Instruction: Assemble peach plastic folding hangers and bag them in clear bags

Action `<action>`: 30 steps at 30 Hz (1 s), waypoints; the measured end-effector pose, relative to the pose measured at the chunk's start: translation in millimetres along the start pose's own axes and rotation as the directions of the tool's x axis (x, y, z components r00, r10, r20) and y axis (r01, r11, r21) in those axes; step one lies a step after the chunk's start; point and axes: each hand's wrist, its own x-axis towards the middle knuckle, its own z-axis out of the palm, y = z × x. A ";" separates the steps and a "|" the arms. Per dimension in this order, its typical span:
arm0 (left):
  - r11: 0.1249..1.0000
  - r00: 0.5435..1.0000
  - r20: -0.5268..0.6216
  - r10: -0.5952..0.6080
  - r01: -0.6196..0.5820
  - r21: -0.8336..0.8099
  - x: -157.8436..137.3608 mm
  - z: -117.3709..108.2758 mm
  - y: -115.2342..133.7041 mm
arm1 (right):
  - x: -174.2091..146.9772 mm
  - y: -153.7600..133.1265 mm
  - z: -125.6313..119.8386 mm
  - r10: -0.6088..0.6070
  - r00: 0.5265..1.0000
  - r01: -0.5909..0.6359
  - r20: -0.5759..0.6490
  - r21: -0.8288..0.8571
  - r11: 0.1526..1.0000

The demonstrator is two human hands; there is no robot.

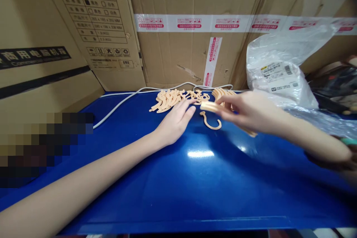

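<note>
"What's near your left grip (176, 119)?"
"A pale pile (166, 101) lies just beyond; that grip is open, seemingly bare."
"And rightward?"
"One hook (211, 125) lies between the grips. My right grip (247, 108) pinches a pale bundle (208, 106); uneven pressure might let pieces slip onto that hook."

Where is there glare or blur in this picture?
In the head view, glare streaks the table, with a smaller bright spot to its right; the right hand and its pieces look blurred; a shadow falls below them; a pixelated patch sits at left.
</note>
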 end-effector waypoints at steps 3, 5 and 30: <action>0.998 0.999 0.013 0.043 -0.043 -0.054 0.0 -2.2 2.0 | -14.9 -16.2 18.1 -0.176 0.981 0.178 0.078 -0.019 0.984; 0.993 0.988 0.100 0.114 -0.114 -0.003 -1.3 -2.7 5.1 | -19.3 -19.6 27.2 -0.242 0.966 0.241 0.092 0.025 0.970; 0.792 0.843 0.402 0.358 -0.502 0.347 -2.0 -12.6 7.1 | -21.1 2.7 42.2 -0.248 0.966 0.258 -0.075 0.192 0.947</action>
